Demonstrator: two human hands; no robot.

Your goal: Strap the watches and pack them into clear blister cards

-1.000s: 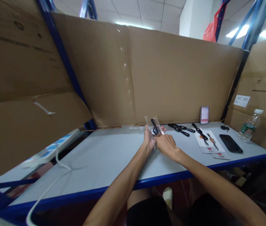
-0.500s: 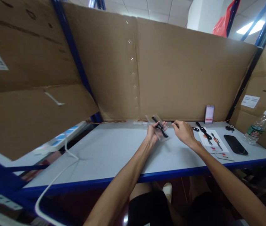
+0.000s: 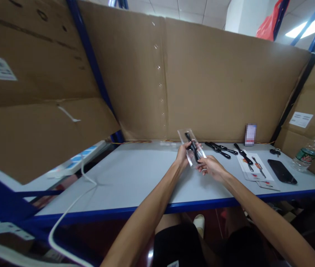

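Note:
A black two-handled tool, by its shape a spokeshave (image 3: 195, 152), lies lengthwise in a clear plastic package (image 3: 188, 160) above the table. My left hand (image 3: 183, 155) is closed round the package's left side, its thumb on the middle of the tool. At the lower right end, my right hand (image 3: 210, 167) pinches the tool and the plastic edge together. More black spokeshaves (image 3: 220, 150) rest behind and to the right of my right hand. Another spokeshave (image 3: 243, 154) lies across printed cards (image 3: 260, 171) that picture such a tool.
On the right of the grey table (image 3: 135, 178) are a black phone (image 3: 282, 171), keys (image 3: 275, 151) and a plastic bottle (image 3: 307, 154). A lit phone (image 3: 250, 134) stands against the cardboard wall (image 3: 215, 81). A white cable (image 3: 71, 205) crosses the table's left edge.
My right hand has come left and down from the spokeshaves on the table to the package in my left hand. A spokeshave that it covered now shows on the table.

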